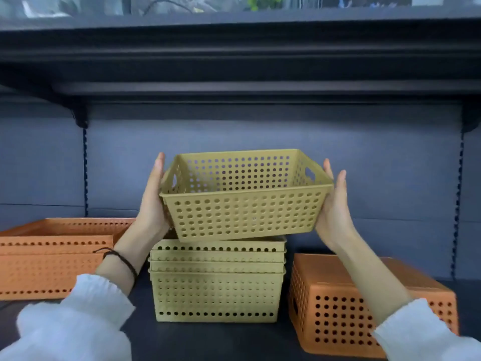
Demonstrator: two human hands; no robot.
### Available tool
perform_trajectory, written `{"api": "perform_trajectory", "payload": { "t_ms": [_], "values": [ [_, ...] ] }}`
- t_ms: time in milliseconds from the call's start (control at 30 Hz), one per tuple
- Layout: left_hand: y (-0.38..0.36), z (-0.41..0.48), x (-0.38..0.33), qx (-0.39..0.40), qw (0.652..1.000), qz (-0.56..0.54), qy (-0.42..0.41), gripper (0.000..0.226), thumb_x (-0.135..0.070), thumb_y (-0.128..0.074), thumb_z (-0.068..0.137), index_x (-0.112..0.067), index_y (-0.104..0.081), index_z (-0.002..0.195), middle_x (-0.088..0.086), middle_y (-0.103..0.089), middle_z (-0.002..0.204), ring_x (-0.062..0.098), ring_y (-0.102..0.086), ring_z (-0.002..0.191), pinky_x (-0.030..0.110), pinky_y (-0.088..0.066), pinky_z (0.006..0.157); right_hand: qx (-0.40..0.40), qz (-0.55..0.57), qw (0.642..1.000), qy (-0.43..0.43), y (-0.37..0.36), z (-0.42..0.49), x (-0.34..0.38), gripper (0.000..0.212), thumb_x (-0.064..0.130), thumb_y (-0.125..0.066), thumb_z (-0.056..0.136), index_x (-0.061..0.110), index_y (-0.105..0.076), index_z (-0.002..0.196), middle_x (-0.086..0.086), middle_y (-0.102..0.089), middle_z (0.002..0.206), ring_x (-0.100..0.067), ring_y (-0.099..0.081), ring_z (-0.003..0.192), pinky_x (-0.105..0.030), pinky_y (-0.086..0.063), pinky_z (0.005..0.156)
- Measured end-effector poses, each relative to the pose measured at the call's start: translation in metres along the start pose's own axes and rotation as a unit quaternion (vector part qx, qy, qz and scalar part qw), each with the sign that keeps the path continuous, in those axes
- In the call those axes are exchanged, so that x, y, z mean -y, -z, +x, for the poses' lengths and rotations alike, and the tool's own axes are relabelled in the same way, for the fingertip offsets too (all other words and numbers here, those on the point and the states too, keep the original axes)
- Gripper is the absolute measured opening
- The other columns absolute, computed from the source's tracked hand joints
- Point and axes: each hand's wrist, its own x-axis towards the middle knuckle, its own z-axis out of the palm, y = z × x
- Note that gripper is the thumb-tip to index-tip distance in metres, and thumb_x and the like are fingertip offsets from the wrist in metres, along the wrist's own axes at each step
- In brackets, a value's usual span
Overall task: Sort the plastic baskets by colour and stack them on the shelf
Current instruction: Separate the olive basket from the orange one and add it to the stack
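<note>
Yellow basket [242,196] held in air, tilted, just above yellow stack [217,280] at shelf [208,340] middle. Left hand [152,201] and right hand [334,207] flat, pressed against its short sides. Orange stack [52,256] at left edge. Upturned orange basket [338,303] at right.

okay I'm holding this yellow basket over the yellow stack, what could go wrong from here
1. The held yellow basket is tilted, its left corner lower; lowered like that it may catch on the rim of the yellow stack instead of nesting.
2. The left hand and right hand only press flat on its ends, so it could slip.
3. The orange basket lies upside down close beside the stack; a nudge might shift it.
</note>
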Motion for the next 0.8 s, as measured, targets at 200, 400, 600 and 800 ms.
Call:
{"api": "perform_trajectory", "payload": {
  "t_ms": [200, 400, 600, 800],
  "values": [
    [0.048, 0.018, 0.015, -0.054, 0.997, 0.042, -0.021, 0.058, -0.067, -0.056, 0.074, -0.036, -0.058, 0.122, 0.007, -0.058, 0.135, 0.021, -0.061, 0.118, 0.045, -0.049, 0.099, -0.058, -0.076, 0.995, -0.034, -0.038, 0.021, -0.031, 0.054, 0.062, -0.014, 0.093, 0.044, -0.035, 0.14, 0.012, -0.061, 0.109, -0.009, -0.059, 0.103, -0.036, -0.048, 0.084],
    [0.06, 0.033, 0.041, -0.086, 0.991, 0.045, 0.089, 0.025, -0.053, -0.044, 0.094, -0.035, -0.061, 0.098, -0.006, -0.076, 0.081, 0.008, -0.073, 0.067, 0.031, -0.052, 0.063, -0.095, -0.149, 0.969, -0.171, -0.042, 0.019, -0.056, 0.071, 0.071, -0.018, 0.088, 0.023, -0.06, 0.117, -0.003, -0.07, 0.099, -0.015, -0.068, 0.083, -0.028, -0.054, 0.055],
    [0.059, 0.039, 0.043, -0.094, 0.98, 0.071, 0.163, 0.032, -0.05, -0.047, 0.087, -0.022, -0.062, 0.078, -0.002, -0.069, 0.057, 0.018, -0.067, 0.054, 0.031, -0.049, 0.062, -0.136, -0.213, 0.957, -0.143, -0.043, 0.025, -0.062, 0.054, 0.06, -0.018, 0.091, 0.033, -0.055, 0.119, -0.003, -0.064, 0.11, -0.016, -0.059, 0.092, -0.038, -0.045, 0.085],
    [0.092, 0.014, 0.061, -0.075, 0.931, 0.346, 0.086, 0.04, -0.037, -0.038, 0.094, -0.02, -0.064, 0.119, -0.002, -0.06, 0.118, 0.017, -0.053, 0.111, 0.034, -0.038, 0.091, -0.149, -0.327, 0.918, -0.167, -0.009, -0.001, -0.098, 0.056, 0.066, -0.025, 0.076, 0.052, -0.052, 0.122, 0.006, -0.054, 0.131, -0.023, -0.045, 0.127, -0.052, -0.032, 0.106]
  ]
}}
